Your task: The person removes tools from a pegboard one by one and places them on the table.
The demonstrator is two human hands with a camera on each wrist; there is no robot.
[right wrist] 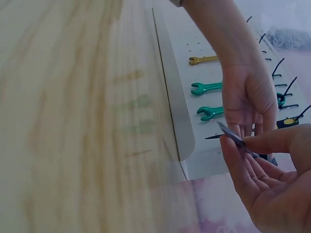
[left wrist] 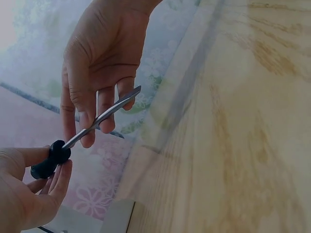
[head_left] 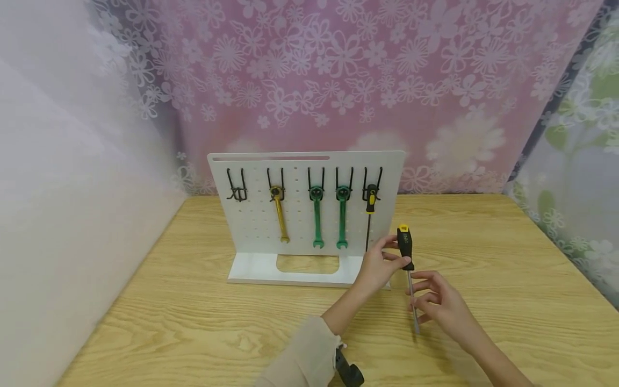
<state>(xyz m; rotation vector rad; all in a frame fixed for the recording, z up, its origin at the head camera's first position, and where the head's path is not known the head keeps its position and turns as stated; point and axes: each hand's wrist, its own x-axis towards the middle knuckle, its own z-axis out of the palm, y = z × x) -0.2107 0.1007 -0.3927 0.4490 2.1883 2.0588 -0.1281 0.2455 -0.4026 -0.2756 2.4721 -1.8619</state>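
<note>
A flat-tipped screwdriver (head_left: 405, 246) with a black handle and yellow end is held up to the right of the white pegboard, its blade pointing down. My left hand (head_left: 377, 269) grips the lower part of its handle (left wrist: 46, 167) between thumb and fingers. Lower down, the thumb and fingers of my right hand (head_left: 441, 305) pinch the metal shaft (left wrist: 104, 116). Seen from the right wrist, the tip of the blade (right wrist: 227, 129) sticks out past the thumb and forefinger. Both hands are above the wooden table.
On the pegboard (head_left: 256, 226) hang a yellow wrench (head_left: 280, 217), a green wrench (head_left: 317, 217), another green wrench (head_left: 342, 217) and a second screwdriver (head_left: 371, 200). A black double hook (head_left: 238, 192) at the left holds no tool. Flowered cloth (head_left: 314, 80) stands behind the wooden table (head_left: 193, 322).
</note>
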